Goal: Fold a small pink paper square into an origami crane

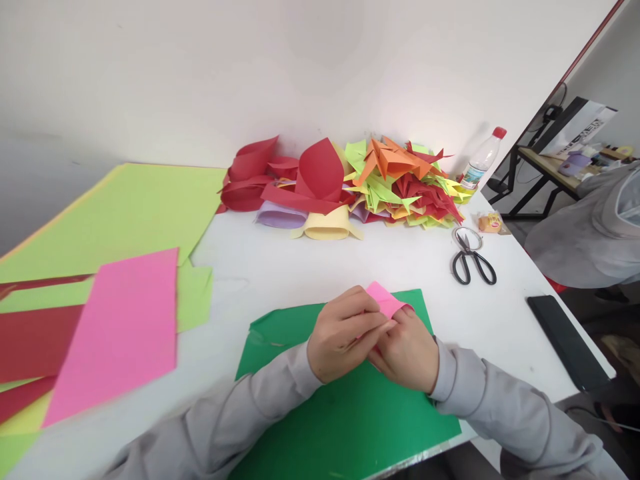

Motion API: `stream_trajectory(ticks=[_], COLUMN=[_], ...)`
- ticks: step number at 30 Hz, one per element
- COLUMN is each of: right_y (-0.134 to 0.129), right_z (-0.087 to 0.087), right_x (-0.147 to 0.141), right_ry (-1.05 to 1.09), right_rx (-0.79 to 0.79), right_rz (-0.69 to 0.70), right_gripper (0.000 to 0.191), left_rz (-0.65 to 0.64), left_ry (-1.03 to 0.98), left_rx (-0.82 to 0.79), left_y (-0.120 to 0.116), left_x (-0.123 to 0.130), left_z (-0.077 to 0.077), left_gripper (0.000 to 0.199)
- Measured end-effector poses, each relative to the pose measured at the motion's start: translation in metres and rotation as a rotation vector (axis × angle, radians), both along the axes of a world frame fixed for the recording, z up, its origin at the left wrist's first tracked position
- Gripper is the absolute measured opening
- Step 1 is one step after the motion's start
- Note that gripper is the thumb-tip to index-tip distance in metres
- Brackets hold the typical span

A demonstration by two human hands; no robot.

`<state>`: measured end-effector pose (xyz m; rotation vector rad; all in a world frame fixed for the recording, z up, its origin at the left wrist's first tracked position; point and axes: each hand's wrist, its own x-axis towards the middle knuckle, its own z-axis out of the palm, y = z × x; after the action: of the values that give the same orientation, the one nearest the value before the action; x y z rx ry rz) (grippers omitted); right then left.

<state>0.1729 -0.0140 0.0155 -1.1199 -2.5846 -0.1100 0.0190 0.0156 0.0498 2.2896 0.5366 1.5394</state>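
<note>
A small pink piece of paper (384, 300), apparently folded, is held between both hands above a green sheet (360, 427). My left hand (347, 333) grips it from the left with curled fingers. From the right, my right hand (407, 347) is closed on the same paper, and its fingertips are partly tucked behind it. The hands touch each other and hide the paper's lower part. The green sheet lies on the white table (250, 260) beneath my wrists.
At left lie a large pink sheet (125, 320), red sheets (35, 343) and a lime sheet (125, 213). Rolled red paper (320, 170), folded paper shapes (395, 177) and a bottle (483, 160) line the wall. Scissors (470, 257) and a black phone-like slab (567, 340) lie right.
</note>
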Motion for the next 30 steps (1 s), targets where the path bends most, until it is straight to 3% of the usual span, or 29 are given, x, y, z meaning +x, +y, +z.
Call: stream_trajectory(ticks=[6, 11, 16, 30], right_y=[-0.001, 0.0, 0.0, -0.001], right_z=[0.004, 0.002, 0.003, 0.004], right_x=[0.002, 0.003, 0.002, 0.002], right_ry=[0.012, 0.032, 0.004, 0.029], right_rx=[-0.03, -0.016, -0.056, -0.08], right_rz=[-0.008, 0.007, -0.011, 0.003], right_gripper=[0.038, 0.038, 0.041, 0.039], left_rz=[0.017, -0.087, -0.101, -0.076], left_ry=[-0.049, 0.073, 0.105, 0.082], left_rx=[-0.171, -0.145, -0.136, -0.092], left_y=[0.01, 0.033, 0.042, 0.033], left_x=[-0.012, -0.022, -0.025, -0.018], left_z=[0.0, -0.023, -0.037, -0.025], left_gripper=[0.013, 0.026, 0.009, 0.01])
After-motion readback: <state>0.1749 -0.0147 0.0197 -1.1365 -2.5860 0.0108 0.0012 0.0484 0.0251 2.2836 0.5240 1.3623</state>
